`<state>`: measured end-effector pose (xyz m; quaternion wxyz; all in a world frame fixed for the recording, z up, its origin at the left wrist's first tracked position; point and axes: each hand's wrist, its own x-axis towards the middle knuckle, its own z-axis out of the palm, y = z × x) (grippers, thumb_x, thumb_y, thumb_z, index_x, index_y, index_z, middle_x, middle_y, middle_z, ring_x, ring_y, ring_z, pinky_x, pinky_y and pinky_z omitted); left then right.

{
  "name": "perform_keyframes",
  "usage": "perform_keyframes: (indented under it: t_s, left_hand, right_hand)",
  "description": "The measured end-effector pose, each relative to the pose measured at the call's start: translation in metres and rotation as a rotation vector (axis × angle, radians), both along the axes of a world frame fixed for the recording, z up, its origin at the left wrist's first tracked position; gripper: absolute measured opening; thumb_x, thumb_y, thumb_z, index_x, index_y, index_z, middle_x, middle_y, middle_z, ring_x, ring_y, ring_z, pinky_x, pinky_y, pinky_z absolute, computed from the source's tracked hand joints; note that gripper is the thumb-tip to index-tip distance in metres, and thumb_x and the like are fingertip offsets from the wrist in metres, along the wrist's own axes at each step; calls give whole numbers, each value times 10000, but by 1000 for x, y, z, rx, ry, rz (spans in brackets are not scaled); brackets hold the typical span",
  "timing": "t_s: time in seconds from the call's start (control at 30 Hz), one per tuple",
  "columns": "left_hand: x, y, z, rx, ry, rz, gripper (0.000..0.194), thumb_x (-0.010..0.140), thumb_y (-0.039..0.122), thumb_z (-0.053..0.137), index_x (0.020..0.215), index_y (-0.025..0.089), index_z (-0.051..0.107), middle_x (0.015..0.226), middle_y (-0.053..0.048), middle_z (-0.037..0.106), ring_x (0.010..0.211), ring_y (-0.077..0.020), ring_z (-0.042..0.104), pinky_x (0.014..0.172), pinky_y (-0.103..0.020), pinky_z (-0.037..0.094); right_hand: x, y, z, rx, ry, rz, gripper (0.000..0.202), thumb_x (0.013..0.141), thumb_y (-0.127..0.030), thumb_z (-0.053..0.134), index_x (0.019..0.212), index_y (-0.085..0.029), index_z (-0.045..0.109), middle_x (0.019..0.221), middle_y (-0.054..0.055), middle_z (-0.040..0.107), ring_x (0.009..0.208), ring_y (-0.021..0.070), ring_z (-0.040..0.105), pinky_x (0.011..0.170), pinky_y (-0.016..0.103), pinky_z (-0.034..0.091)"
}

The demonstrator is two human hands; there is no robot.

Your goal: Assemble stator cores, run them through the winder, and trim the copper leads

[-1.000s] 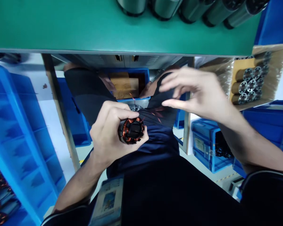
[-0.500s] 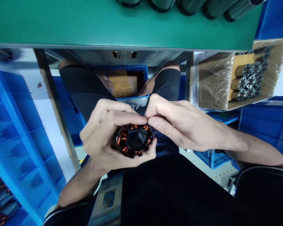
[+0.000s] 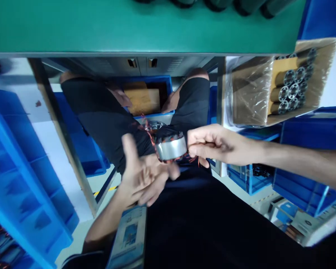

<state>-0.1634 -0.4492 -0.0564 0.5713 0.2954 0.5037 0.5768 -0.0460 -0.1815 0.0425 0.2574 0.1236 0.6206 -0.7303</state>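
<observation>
A motor stator (image 3: 172, 148) with a silvery metal side, black ends and loose red wires is over my lap, turned on its side. My right hand (image 3: 221, 145) has its fingers closed on the stator's right end. Below and left of it, my left hand (image 3: 147, 173) is opened out, palm up, thumb spread, its fingers blurred near the stator's lower edge. Wires trail from both ends of the stator.
The green table edge (image 3: 145, 41) runs across the top, with dark cylinders on it. At right sits a cardboard box (image 3: 250, 93) of metal cylinders. Blue bins (image 3: 30, 160) stand at left, others at lower right. A blue crate (image 3: 170, 89) lies between the legs.
The stator has turned from showing its wound end to showing its metal side. My left hand has let go of it and opened. My right hand has moved from the wires to the stator's end.
</observation>
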Motion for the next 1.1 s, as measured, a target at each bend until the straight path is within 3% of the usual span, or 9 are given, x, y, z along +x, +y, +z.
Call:
perform_keyframes:
  t_s: [0.1, 0.17, 0.27, 0.4, 0.5, 0.63, 0.73, 0.93, 1.1]
  left_hand:
    - [-12, -2, 1, 234, 176, 326, 673, 1138, 877, 479, 913, 353, 836, 567, 39, 683, 398, -150, 628, 441, -309, 603]
    - [-28, 10, 8, 318, 572, 466, 327, 979, 657, 930, 1194, 415, 880, 1040, 18, 900, 878, -231, 898, 783, -380, 781]
    - [-51, 39, 20, 448, 1061, 247, 602, 846, 425, 1075, 1397, 422, 833, 1456, -24, 865, 1353, -375, 858, 1252, -604, 690]
    - [-47, 74, 30, 223, 586, -62, 274, 959, 476, 912, 1146, 291, 834, 1028, -27, 888, 948, -292, 902, 1030, -513, 751]
    - [-31, 82, 30, 10, 100, -294, 384, 1140, 577, 609, 1089, 235, 774, 900, -70, 872, 697, -272, 852, 716, -443, 736]
    - [-28, 69, 30, -39, 312, -138, 459, 957, 535, 944, 1238, 258, 709, 1223, -85, 903, 1020, -309, 908, 912, -442, 753]
    - [-37, 58, 31, 190, 799, 8, 412, 975, 266, 926, 1320, 286, 701, 1409, -81, 866, 1282, -309, 862, 1109, -449, 719]
    - [-47, 61, 40, 583, 1097, -20, 347, 1053, 116, 769, 1278, 379, 747, 1394, -6, 885, 1274, -301, 873, 1214, -605, 725]
    - [-46, 62, 45, 625, 1228, -35, 336, 996, 140, 844, 1199, 386, 737, 1322, 52, 892, 1228, -291, 892, 1146, -595, 751]
  right_hand:
    - [24, -16, -13, -429, -380, -414, 436, 1019, -478, 955, 929, -186, 643, 802, -69, 586, 585, 41, 393, 532, 175, 414]
    - [29, -25, -13, -528, -495, -483, 476, 931, -447, 1042, 927, -178, 648, 821, -66, 602, 597, 27, 335, 520, 149, 371]
    - [19, -25, -3, -497, -416, -384, 414, 981, -445, 999, 982, -185, 677, 854, -54, 637, 586, 35, 388, 521, 176, 396]
    - [-7, 7, 18, 203, 184, 64, 282, 1209, -342, 684, 952, -227, 700, 723, -67, 544, 575, 95, 439, 549, 252, 420]
    - [-19, 40, 28, 605, 446, 416, 412, 1219, -236, 554, 843, -267, 719, 682, -36, 507, 635, 148, 434, 636, 299, 469]
    - [-16, 69, 39, 890, 637, 402, 290, 1204, -480, 677, 1134, -263, 857, 967, 10, 797, 905, 172, 696, 905, 351, 595]
    - [-12, 74, 38, 670, 426, 168, 442, 1174, -603, 731, 1401, -243, 853, 1301, 66, 867, 1113, 195, 809, 957, 319, 649]
    - [-4, 38, 4, -325, -342, 202, 392, 1100, -584, 855, 1106, -193, 841, 1068, 78, 890, 920, 180, 862, 862, 314, 744]
    - [7, 15, -6, -422, -353, 57, 528, 1032, -626, 927, 879, -204, 648, 681, -125, 447, 558, 51, 423, 591, 201, 546]
